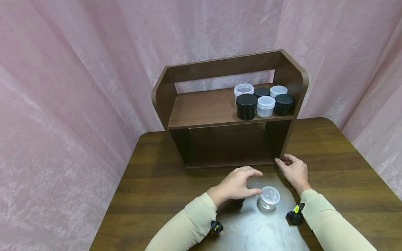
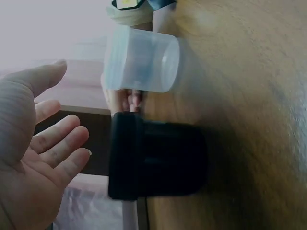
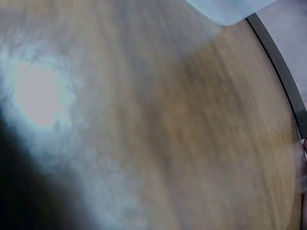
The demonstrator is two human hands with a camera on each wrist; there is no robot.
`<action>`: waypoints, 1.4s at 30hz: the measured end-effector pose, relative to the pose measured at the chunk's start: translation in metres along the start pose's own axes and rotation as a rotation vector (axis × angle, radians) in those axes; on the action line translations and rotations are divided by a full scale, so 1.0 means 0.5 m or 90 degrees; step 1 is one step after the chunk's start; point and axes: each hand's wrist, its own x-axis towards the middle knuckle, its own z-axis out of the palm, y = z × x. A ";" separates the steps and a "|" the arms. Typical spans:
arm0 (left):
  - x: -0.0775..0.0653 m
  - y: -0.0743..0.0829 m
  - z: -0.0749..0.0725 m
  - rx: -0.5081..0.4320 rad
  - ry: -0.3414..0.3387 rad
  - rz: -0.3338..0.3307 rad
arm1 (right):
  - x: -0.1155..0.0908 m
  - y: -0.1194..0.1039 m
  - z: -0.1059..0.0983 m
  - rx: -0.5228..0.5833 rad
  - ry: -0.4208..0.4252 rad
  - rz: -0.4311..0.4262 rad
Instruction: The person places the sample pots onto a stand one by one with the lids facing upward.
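My left hand [image 1: 235,184] hovers over the tabletop, thumb and fingers spread apart with nothing between them. Right beside it stands a clear jar [image 1: 269,198]. A black lidded jar [image 2: 160,158] is mostly hidden under this hand in the head view. In the left wrist view both jars show upright on the table, the clear jar [image 2: 148,60] beyond the black one. At the lower right corner of the brown shelf [image 1: 229,124], my right hand [image 1: 294,171] pinches the side panel's base between thumb and fingers. The right wrist view catches only a sliver of a translucent jar [image 3: 230,10].
Several black and white-lidded jars cluster at the right end of the upper shelf board [image 1: 204,108]. The shelf unit stands at the back of the wooden table [image 1: 141,195]. Pink curtains [image 1: 94,87] hang behind.
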 end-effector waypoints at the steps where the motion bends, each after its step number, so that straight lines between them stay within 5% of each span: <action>1: 0.003 0.002 0.005 0.008 -0.015 0.000 | 0.000 0.000 0.000 0.000 -0.002 0.001; 11: 0.026 0.002 0.037 0.026 -0.104 0.007 | 0.003 -0.003 0.002 0.006 0.001 0.001; 34: 0.035 0.008 0.063 0.035 -0.135 0.052 | 0.006 0.003 0.002 0.011 -0.007 -0.001; 42: 0.035 0.011 0.071 0.047 -0.141 0.037 | 0.006 0.003 0.000 0.015 -0.003 -0.004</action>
